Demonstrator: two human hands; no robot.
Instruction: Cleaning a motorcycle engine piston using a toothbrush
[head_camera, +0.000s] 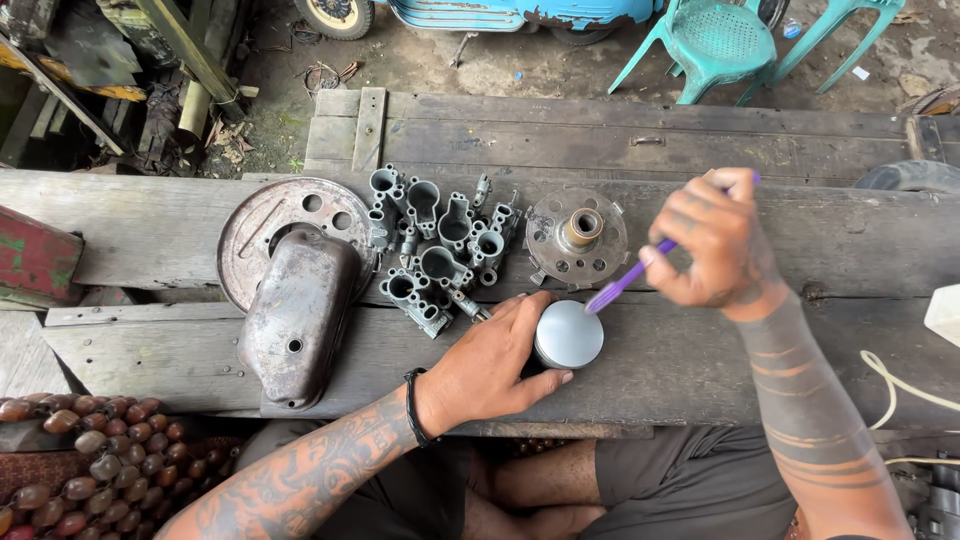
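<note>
Bracing the round metal piston (569, 334) near the bench's (140, 235) front edge, the left hand (490, 365) wraps its left side; the right hand (715, 245) pinches a purple toothbrush (625, 282), bristles slanting down-left onto the crown.

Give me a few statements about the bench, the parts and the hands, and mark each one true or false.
1. The left hand grips the shiny piston. True.
2. The right hand holds a red screwdriver. False: it holds a purple toothbrush.
3. The brush head sits at the piston's top edge. True.
4. The carburettor parts lie right of the piston. False: they lie behind it and to its left.
5. The rusty cover lies partly on the round plate. True.
6. The bench is bare metal. False: it is weathered wooden planks.
</note>
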